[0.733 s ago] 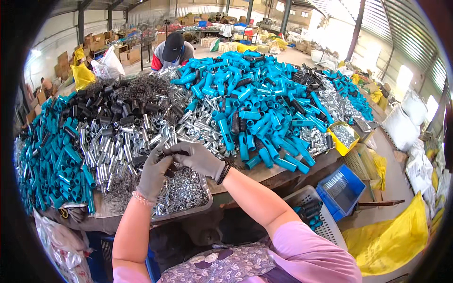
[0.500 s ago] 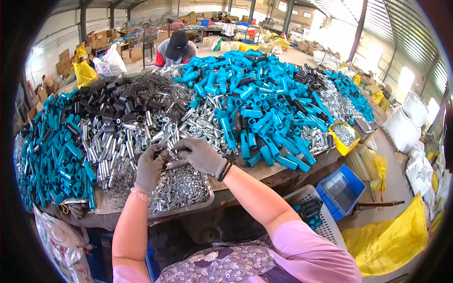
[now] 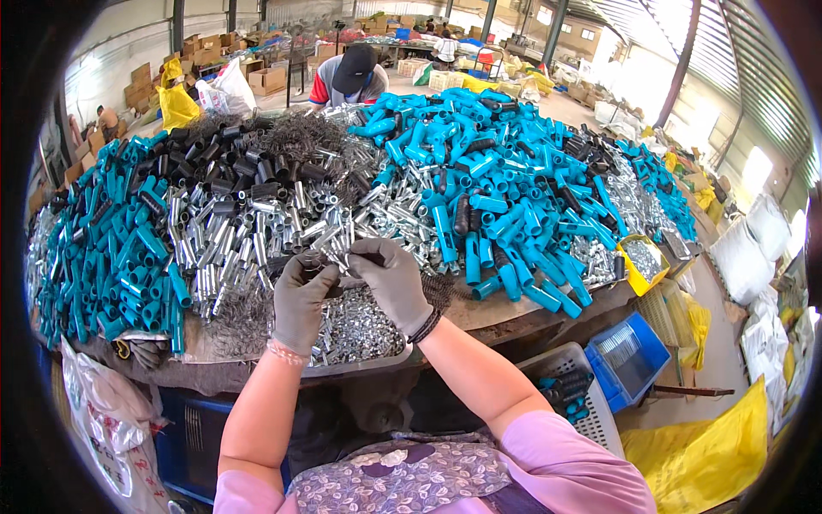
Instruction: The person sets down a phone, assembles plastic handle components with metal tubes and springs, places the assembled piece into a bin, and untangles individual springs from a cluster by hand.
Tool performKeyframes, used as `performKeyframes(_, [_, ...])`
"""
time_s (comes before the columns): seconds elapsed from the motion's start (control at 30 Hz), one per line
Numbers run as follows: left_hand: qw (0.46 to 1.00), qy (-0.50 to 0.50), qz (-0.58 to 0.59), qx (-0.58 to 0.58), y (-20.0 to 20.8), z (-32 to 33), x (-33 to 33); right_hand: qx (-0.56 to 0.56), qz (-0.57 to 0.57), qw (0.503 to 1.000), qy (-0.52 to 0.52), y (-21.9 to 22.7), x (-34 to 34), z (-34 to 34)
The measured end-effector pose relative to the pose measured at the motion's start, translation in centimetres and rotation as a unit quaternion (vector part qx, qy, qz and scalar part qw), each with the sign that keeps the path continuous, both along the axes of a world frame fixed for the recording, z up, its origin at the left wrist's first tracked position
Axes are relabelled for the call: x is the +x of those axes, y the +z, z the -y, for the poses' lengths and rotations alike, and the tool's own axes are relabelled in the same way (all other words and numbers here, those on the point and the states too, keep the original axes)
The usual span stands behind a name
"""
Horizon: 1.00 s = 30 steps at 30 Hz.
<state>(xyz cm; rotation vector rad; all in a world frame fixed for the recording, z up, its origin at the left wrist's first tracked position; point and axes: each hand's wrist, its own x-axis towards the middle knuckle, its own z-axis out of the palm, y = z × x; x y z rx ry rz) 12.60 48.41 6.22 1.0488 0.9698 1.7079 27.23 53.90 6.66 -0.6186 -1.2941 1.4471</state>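
My left hand [image 3: 301, 295], in a grey glove, is closed with thumb and fingers pinched. Opposite it my right hand [image 3: 390, 278], gloved alike with a dark bracelet at the wrist, is closed too. Their fingertips nearly meet at small silver metal parts [image 3: 339, 247], whose exact kind is too small to make out. Below the hands is a shallow tray [image 3: 368, 367] of small metal pieces [image 3: 364, 321], partly hidden by the hands. Just beyond lie loose silver metal tubes [image 3: 231, 236].
Teal plastic handles heap up at the right [image 3: 514, 197] and left [image 3: 111, 257]. Black sleeves [image 3: 231, 163] and dark thin wire springs [image 3: 300, 135] lie behind the tubes. A yellow bin [image 3: 644, 265] and blue crate [image 3: 629, 360] stand at the right. Another person [image 3: 351, 77] bends across the table.
The view has swung slightly left, so the scene sits farther right. My fingertips have come together around small silver parts; a ring-like end showed at my left fingers before.
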Motion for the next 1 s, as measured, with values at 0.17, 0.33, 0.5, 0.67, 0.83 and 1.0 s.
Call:
performKeyframes(0.17, [0.994, 0.068, -0.075, 0.039, -1.2, -0.1, 1.2, 0.2, 0.23, 0.931, -0.2, -1.1, -0.2, 0.4])
performKeyframes(0.33, [0.937, 0.179, -0.293, 0.064, -1.4, 0.6, 0.4, 0.063, 0.288, 0.953, -0.066, 0.4, 0.5, 1.7])
performKeyframes(0.5, [0.974, 0.161, -0.157, -0.013, 0.3, 1.0, -0.2, -0.102, -0.056, 0.977, 0.176, 0.3, 1.5, 2.8])
performKeyframes(0.67, [0.987, 0.149, -0.06, -0.019, -0.9, 0.9, -4.8, -0.065, 0.013, 0.992, 0.107, 3.9, 2.6, 4.3])
performKeyframes(0.83, [0.88, 0.324, -0.345, 0.046, 1.5, 2.1, -7.6, 0.065, 0.157, 0.97, -0.171, 1.7, 7.9, 2.7])
performKeyframes(1.0, [0.76, 0.318, -0.565, -0.044, -0.7, 1.3, -16.0, -0.022, 0.091, 0.97, -0.223, -3.4, 13.0, 0.5])
